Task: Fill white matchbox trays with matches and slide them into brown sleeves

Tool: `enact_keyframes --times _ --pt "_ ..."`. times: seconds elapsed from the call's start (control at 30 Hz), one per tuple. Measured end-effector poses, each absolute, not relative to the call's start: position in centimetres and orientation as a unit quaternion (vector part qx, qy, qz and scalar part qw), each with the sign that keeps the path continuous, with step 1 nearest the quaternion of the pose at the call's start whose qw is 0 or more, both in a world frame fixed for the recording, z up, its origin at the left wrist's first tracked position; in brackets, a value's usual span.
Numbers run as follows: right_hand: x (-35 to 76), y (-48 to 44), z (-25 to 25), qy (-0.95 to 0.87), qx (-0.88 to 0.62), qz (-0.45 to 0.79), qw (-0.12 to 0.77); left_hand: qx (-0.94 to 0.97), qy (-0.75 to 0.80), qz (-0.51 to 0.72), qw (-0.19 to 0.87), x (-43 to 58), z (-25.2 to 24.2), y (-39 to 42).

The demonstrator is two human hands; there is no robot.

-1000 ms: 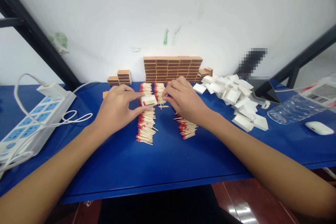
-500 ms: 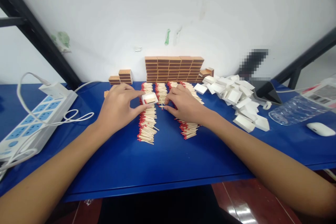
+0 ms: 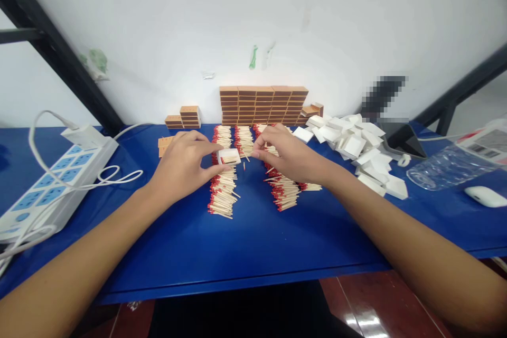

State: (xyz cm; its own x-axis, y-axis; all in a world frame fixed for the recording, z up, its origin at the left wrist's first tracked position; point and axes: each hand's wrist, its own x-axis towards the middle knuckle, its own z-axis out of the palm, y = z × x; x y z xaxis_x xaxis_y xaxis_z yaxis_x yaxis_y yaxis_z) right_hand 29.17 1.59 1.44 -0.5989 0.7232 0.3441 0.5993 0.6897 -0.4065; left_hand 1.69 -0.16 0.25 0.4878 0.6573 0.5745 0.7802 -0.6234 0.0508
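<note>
Along the left edge of the blue surface, a white power strip is lying aslant. Nearer the back edge than the front, the left hand is pinching a white matchbox tray between thumb and fingers, over the leftmost row of red-headed matches; a few matches are lying inside it. Stacked matchboxes are standing at the back edge. The right hand's fingers are bunching close together; whether they are gripping a match, I cannot tell. Rightward, loose white trays are heaping up.
</note>
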Motion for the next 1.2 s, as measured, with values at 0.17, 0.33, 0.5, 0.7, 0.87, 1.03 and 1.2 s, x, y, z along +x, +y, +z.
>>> enact_keyframes --times 0.17,0.33,0.5,0.7,0.87,1.03,1.2 --pt "27.7 1.0 0.5 -0.885 -0.358 0.053 0.292 -0.869 -0.379 -0.313 0.058 2.5 0.4 -0.8" --pt "26.5 -0.1 0.2 -0.893 -0.346 0.005 0.288 -0.868 -0.366 -0.333 0.050 2.8 0.4 -1.1" --pt "27.0 0.6 0.1 -0.882 -0.338 0.020 0.328 -0.865 -0.371 -0.333 0.058 2.6 0.4 -1.0" --pt "27.8 2.2 -0.9 -0.852 -0.421 0.021 0.310 -0.831 -0.443 -0.318 0.110 1.3 0.4 -0.1" --pt "27.7 2.6 -1.6 -0.863 -0.442 0.013 0.242 -0.828 -0.448 -0.316 0.118 1.1 0.5 0.1" --pt "27.3 3.1 -1.7 -0.860 -0.448 -0.016 0.245 -0.835 -0.441 -0.310 0.114 1.5 0.4 -0.1" --pt "26.6 3.3 -2.2 -0.867 -0.445 -0.001 0.225 -0.831 -0.446 -0.312 0.118 1.4 0.2 0.0"
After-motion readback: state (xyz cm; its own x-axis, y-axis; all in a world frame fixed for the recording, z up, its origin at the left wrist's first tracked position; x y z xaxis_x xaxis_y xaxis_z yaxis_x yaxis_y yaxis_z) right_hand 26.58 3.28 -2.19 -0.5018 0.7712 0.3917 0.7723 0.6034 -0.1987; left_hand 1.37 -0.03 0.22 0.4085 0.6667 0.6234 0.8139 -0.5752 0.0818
